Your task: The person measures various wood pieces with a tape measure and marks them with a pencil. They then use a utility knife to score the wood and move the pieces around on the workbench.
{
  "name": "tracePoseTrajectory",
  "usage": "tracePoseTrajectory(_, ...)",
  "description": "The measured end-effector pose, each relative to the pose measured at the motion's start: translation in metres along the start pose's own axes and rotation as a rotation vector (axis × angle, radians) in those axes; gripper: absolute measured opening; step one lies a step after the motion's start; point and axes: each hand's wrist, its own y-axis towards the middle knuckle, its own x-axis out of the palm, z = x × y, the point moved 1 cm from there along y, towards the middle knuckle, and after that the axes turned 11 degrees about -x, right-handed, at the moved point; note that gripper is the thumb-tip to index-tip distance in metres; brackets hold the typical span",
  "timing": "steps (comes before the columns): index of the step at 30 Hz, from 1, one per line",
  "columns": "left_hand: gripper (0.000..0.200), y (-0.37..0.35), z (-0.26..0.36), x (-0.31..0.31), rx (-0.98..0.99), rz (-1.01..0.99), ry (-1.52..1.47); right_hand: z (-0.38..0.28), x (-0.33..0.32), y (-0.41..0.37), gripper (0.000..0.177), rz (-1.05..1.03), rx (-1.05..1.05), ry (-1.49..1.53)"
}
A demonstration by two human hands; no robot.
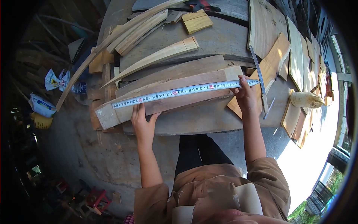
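Note:
A white measuring tape (194,89) with black and red figures lies stretched along a long wooden beam (156,89). My right hand (246,98) pinches the tape near its right end, beyond the beam's end. Beside that end a thin metal square (258,72) stands across the tape. Toward the left, my left hand (143,121) presses its fingertips to the tape's lower edge, its thumb apart against the beam's near side. The tape's left end rests on the beam's pale end block (106,115). Both palms are hidden.
Curved wooden strips (156,56) and a small yellowish block (197,21) lie at the back of the workbench (220,121). Planks (268,26) line the right side, near a carved pale wooden piece (305,100). A water bottle (79,88) stands left.

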Motion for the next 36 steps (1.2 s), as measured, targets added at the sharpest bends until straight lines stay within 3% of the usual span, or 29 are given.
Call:
tracePoseTrajectory(4, 0.062, 0.0, 0.002, -0.003, -0.079, -0.048, -0.066, 0.002, -0.007, 0.004, 0.022, 0.046, 0.018, -0.003)
tracePoseTrajectory(5, 0.046, -0.003, 0.002, -0.002, -0.05, 0.076, -0.094, 0.002, -0.008, 0.004, 0.022, 0.065, 0.033, -0.044)
tracePoseTrajectory(6, 0.046, -0.008, -0.003, -0.002, -0.062, 0.086, -0.085, 0.002, -0.01, 0.005, 0.022, 0.081, 0.047, -0.086)
tracePoseTrajectory(8, 0.026, -0.019, -0.017, -0.004, -0.309, 0.164, -0.377, 0.005, -0.011, 0.006, 0.024, 0.089, 0.055, -0.159)
tracePoseTrajectory(9, 0.011, -0.023, -0.016, -0.005, -0.278, 0.274, -0.47, 0.005, -0.01, 0.005, 0.024, 0.073, 0.075, -0.191)
tracePoseTrajectory(14, 0.015, -0.023, 0.002, -0.029, -0.137, 0.376, -0.256, 0.014, -0.001, 0.004, 0.026, 0.026, 0.186, -0.36)
tracePoseTrajectory(16, 0.023, -0.013, 0.017, -0.03, 0.184, 0.361, -0.038, 0.016, 0.001, 0.005, 0.027, 0.003, 0.196, -0.403)
tracePoseTrajectory(18, 0.032, -0.007, 0.024, -0.019, 0.176, 0.258, -0.131, 0.015, 0.0, 0.007, 0.028, -0.005, 0.176, -0.458)
tracePoseTrajectory(20, 0.04, -0.001, 0.039, -0.009, 0.285, 0.138, 0.051, 0.015, -0.006, 0.009, 0.029, -0.014, 0.239, -0.474)
tracePoseTrajectory(22, 0.042, 0.003, 0.04, 0.005, 0.31, 0.061, 0.042, 0.012, -0.008, 0.01, 0.033, 0.045, 0.317, -0.304)
tracePoseTrajectory(23, 0.04, 0.004, 0.039, 0.011, 0.319, 0.027, 0.099, 0.01, -0.013, 0.01, 0.036, -0.034, 0.339, -0.217)
tracePoseTrajectory(26, 0.033, 0.005, 0.035, 0.023, 0.317, -0.042, 0.142, 0.009, -0.018, 0.009, 0.036, 0.052, 0.327, -0.264)
tracePoseTrajectory(36, 0.025, 0.007, 0.036, 0.033, 0.318, 0.022, 0.179, 0.009, -0.012, 0.004, 0.029, 0.089, 0.403, -0.295)
